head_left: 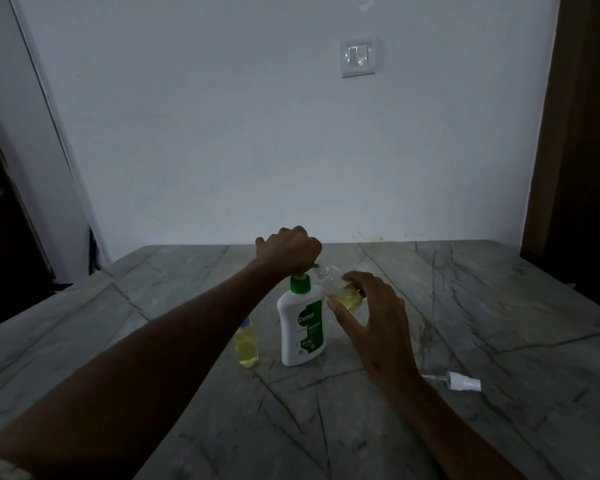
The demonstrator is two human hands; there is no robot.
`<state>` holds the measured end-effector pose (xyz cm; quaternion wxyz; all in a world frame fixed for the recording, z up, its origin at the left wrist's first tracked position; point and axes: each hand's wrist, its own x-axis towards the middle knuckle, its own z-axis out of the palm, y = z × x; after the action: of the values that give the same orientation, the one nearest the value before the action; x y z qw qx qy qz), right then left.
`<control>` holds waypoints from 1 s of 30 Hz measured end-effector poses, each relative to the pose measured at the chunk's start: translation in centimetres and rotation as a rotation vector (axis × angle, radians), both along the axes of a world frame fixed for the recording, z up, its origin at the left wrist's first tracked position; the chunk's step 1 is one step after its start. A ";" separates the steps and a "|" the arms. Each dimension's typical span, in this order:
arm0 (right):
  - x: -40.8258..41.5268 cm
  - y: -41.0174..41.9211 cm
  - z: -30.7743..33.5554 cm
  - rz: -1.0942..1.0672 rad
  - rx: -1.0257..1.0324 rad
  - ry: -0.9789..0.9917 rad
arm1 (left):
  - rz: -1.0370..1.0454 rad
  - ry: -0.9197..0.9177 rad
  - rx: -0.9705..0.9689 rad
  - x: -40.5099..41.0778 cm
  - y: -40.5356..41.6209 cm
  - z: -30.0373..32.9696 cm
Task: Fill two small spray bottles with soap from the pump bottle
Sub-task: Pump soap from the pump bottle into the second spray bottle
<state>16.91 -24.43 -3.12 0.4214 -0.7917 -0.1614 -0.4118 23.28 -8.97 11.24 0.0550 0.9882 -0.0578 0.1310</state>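
Observation:
A white pump bottle (300,327) with a green collar and label stands upright on the grey marble table (465,306). My left hand (290,249) sits curled as a fist on top of its pump head, hiding it. My right hand (371,313) pinches a small clear spray bottle (340,289), tilted, with its open neck up at the green spout; yellow soap lies in its lower part. A second small bottle (246,344), filled with yellow soap and capped, stands left of the pump bottle, partly behind my left forearm.
A white spray-pump cap (463,381) with its dip tube lies on the table to the right. A grey wall with a light switch (358,57) rises behind the table. Dark door frames flank both sides.

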 end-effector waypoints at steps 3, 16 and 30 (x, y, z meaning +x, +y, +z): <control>0.1 0.0 0.0 -0.006 -0.004 -0.009 | 0.006 0.004 -0.078 -0.1 -0.1 0.2; 0.0 0.1 0.0 0.003 -0.005 -0.013 | 0.016 -0.006 -0.036 -0.4 -0.3 0.0; 0.0 0.2 0.0 0.008 0.002 -0.020 | 0.006 0.028 -0.077 0.2 -0.1 0.1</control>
<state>16.92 -24.25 -3.16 0.4222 -0.7866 -0.1685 -0.4179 23.47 -9.02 11.36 0.0935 0.9872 -0.0489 0.1194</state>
